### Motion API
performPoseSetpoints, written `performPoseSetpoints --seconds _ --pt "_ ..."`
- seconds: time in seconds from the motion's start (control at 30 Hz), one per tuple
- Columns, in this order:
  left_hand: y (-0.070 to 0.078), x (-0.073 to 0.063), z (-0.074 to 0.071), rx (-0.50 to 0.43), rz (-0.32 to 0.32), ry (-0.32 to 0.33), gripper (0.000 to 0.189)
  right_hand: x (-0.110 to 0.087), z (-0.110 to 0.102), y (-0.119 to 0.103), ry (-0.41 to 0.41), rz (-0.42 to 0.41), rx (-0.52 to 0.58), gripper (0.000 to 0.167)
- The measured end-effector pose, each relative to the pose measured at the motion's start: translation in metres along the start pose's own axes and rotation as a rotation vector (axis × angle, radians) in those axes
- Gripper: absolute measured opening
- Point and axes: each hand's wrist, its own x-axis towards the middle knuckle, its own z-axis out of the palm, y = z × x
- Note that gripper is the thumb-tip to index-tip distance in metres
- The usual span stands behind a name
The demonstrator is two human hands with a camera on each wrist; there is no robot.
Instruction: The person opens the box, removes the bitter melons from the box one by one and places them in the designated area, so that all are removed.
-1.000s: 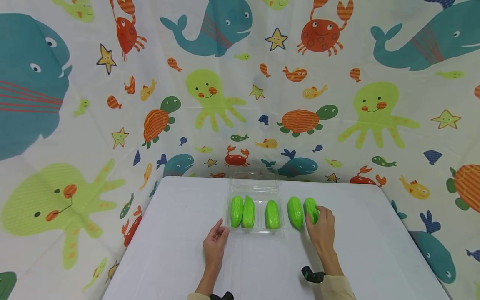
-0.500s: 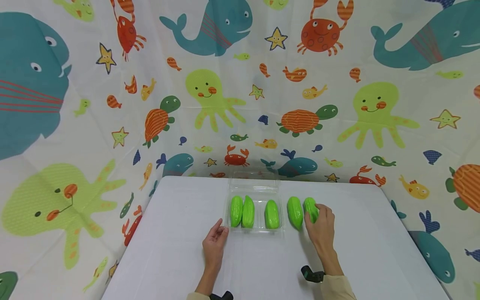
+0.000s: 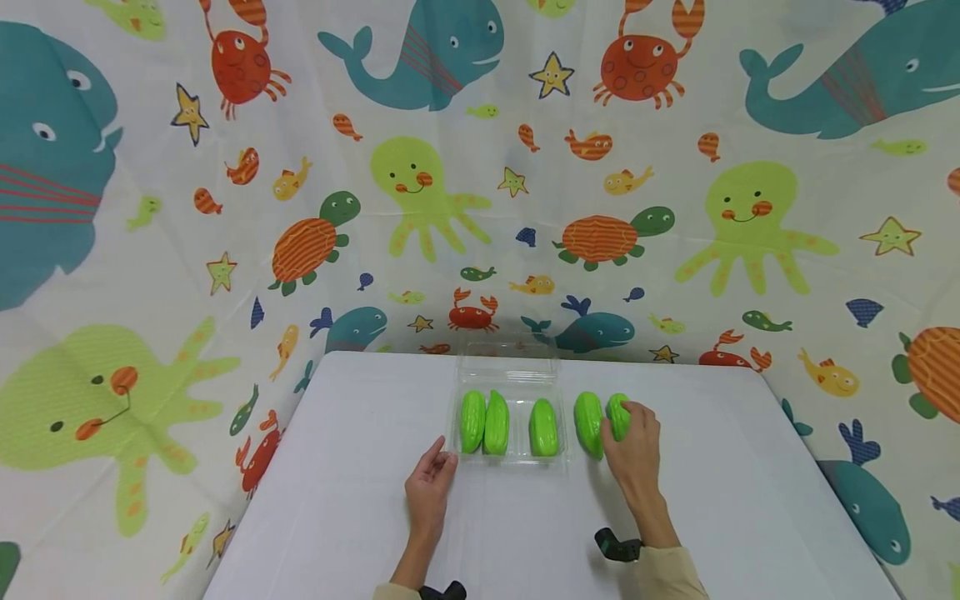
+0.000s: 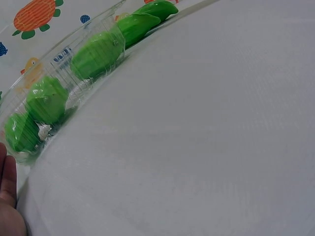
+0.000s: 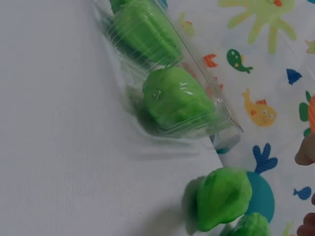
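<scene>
In the head view a clear hinged plastic box point(image 3: 517, 433) has three bright green ribbed toy vegetables, two at its left side point(image 3: 483, 422) and one at the right point(image 3: 543, 427). Outside, right of the box, lie two similar vegetables, the nearer one point(image 3: 589, 423) and the rightmost one point(image 3: 618, 414). My right hand point(image 3: 636, 446) is over the rightmost one, thumb and fingers spread; the right wrist view has the fingers apart from the vegetables. My left hand point(image 3: 431, 482) is at the box's front left corner, fingers loosely bent; contact is unclear.
A white table point(image 3: 360, 450) carries everything. Behind it and along the sides hangs a cloth point(image 3: 637, 167) printed with sea animals. The transparent lid point(image 3: 508, 362) stands raised at the back of the box. Each wrist wears a black camera mount point(image 3: 618, 546).
My right hand has shifted slightly left and forward, its thumb now nearer the other loose vegetable. The left hand, the box and the vegetables stay about where they were.
</scene>
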Motion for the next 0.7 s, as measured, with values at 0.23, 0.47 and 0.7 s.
performPoseSetpoints --seconds 0.23,0.47,0.7 --pt "0.000 0.000 0.000 -0.003 -0.004 0.002 0.043 -0.001 0.001 -0.009 -0.005 -0.013 0.037 0.045" --pt "-0.002 0.001 -0.001 0.023 0.006 0.005 0.045 -0.002 0.005 -0.015 0.025 -0.074 0.044 0.043" --pt "-0.002 0.001 -0.001 0.011 0.002 0.004 0.043 -0.004 0.008 -0.021 -0.001 -0.078 0.030 0.045"
